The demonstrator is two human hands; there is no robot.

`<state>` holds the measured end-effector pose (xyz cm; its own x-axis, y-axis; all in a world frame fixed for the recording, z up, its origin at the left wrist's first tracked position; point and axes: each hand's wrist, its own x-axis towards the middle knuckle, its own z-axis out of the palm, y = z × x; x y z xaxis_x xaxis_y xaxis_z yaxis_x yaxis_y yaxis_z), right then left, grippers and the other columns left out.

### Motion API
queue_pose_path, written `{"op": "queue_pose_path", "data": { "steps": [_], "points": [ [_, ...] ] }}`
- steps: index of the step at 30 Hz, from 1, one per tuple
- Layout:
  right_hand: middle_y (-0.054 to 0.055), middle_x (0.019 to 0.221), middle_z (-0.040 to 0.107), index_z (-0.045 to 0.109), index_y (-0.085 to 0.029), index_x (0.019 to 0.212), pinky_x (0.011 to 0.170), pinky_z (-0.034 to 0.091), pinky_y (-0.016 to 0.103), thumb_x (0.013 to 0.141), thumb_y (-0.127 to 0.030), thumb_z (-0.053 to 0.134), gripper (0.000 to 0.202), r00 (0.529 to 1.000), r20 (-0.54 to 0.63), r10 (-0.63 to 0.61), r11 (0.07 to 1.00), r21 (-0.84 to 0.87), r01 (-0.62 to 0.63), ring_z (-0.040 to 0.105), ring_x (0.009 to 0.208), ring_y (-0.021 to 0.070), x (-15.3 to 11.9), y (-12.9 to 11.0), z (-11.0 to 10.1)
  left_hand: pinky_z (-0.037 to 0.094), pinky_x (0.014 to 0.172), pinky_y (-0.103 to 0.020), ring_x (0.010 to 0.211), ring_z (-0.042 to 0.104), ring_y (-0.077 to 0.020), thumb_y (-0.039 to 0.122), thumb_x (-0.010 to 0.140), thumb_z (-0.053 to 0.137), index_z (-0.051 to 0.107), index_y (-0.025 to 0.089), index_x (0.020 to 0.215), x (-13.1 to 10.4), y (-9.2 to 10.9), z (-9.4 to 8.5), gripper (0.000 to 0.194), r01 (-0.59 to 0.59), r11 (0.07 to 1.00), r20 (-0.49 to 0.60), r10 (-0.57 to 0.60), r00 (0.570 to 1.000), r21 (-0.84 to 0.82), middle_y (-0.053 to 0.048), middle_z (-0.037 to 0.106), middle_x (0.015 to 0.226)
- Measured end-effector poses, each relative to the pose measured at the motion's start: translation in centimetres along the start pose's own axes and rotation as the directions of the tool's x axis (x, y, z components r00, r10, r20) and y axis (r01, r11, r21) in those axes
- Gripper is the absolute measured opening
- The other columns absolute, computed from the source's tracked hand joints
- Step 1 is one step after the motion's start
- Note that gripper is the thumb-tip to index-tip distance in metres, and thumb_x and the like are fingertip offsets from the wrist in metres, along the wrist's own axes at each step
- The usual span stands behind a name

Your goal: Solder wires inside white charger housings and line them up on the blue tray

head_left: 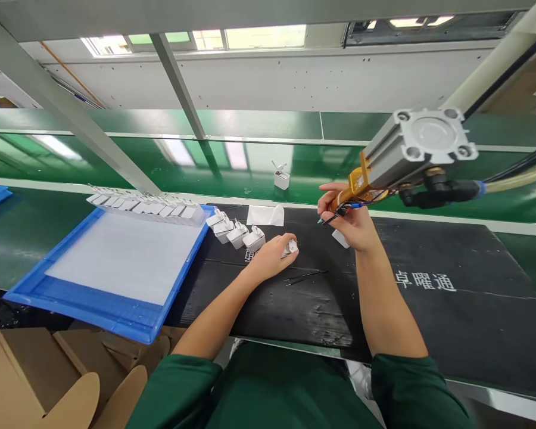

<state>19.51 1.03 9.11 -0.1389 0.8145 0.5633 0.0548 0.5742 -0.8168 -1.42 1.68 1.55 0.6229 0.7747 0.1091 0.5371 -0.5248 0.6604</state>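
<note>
My left grip (pixel 268 258) is closed around a white charger (pixel 291 248), its pronged side showing past my fingertips, low at the black tabletop (pixel 451 333); whether the charger touches the surface, I cannot tell. My right grip (pixel 356 228), raised to the right of the left one, is wrapped around an orange tool (pixel 355 185), with my thumb on the near side and a thin dark tip jutting from it toward my left grip. A silver cylinder (pixel 404 143) joins the tool above and to the right of my right grip, a black fitting (pixel 442 189) and hoses at its side. Just below that grip, a white piece (pixel 340 239) lies partly hidden by my hand.

Black tweezers (pixel 306 277) lie between my two grips, nearer to me than either. Just left of my left grip, a short slanting row of chargers (pixel 237 234) stands on the tabletop; beyond the grip rests a creased white paper (pixel 265 215), and farther still, a lone charger (pixel 281 179) sits on the green surface (pixel 250 158). Well to the left of my left grip is a blue tray (pixel 83 301) with a white sheet (pixel 129 256), a long line of chargers packed along its far edge. Cardboard boxes (pixel 31 375) stand below the tray.
</note>
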Motion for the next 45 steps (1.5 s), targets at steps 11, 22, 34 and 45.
{"op": "queue_pose_path", "data": {
  "steps": [11, 22, 34, 45],
  "points": [
    [-0.001, 0.082, 0.056, 0.054, -0.027, 0.120, 0.061, 0.048, 0.027, 0.083, -0.034, 0.071, 0.041, 0.998, -0.016, 0.068, 0.998, 0.013, -0.068, 0.055, 0.071, 0.0132, 0.0, 0.1, 0.0, 0.040, 0.110, -0.050, 0.130, 0.053, -0.0320, 0.032, 0.091, 0.056, 0.053, 0.015, 0.126, -0.3, 0.3, 0.9, 0.039, -0.011, 0.937, -0.016, 0.017, 1.000, 0.350, -0.017, 0.063, 0.129],
    [0.000, 0.083, 0.060, 0.056, -0.029, 0.123, 0.063, 0.046, 0.029, 0.086, -0.029, 0.067, 0.039, 0.999, 0.026, 0.031, 0.999, 0.023, -0.032, 0.055, 0.073, 0.0148, -0.3, 0.6, -0.3, 0.002, 0.120, -0.065, 0.151, 0.012, -0.0395, 0.031, 0.089, 0.052, 0.035, 0.005, 0.149, -3.8, -3.7, -1.9, 0.068, 0.257, 0.782, -0.403, -0.007, 0.915, 0.569, -0.026, 0.023, 0.160],
    [0.002, 0.083, 0.061, 0.056, -0.026, 0.118, 0.068, 0.052, 0.033, 0.087, -0.035, 0.066, 0.035, 0.997, 0.042, 0.058, 0.998, 0.019, -0.059, 0.059, 0.074, 0.0169, -0.2, 0.9, -0.5, 0.029, 0.112, -0.062, 0.146, 0.022, -0.0472, 0.036, 0.072, 0.080, 0.013, 0.016, 0.156, 11.4, -5.7, -11.4, 0.109, 0.453, 0.887, -0.438, -0.374, 0.817, 0.087, -0.031, 0.009, 0.161],
    [0.005, 0.085, 0.063, 0.060, -0.023, 0.110, 0.070, 0.051, 0.035, 0.082, -0.036, 0.067, 0.032, 0.994, 0.010, 0.107, 0.994, -0.039, -0.107, 0.060, 0.073, 0.0180, -0.4, 0.4, -0.6, 0.049, 0.095, -0.041, 0.098, 0.064, -0.0266, 0.016, 0.075, 0.068, 0.060, 0.003, 0.116, 17.4, -8.0, -14.2, 0.044, 0.357, 0.921, -0.237, -0.316, 0.919, 0.157, -0.011, 0.067, 0.087]
  ]
}}
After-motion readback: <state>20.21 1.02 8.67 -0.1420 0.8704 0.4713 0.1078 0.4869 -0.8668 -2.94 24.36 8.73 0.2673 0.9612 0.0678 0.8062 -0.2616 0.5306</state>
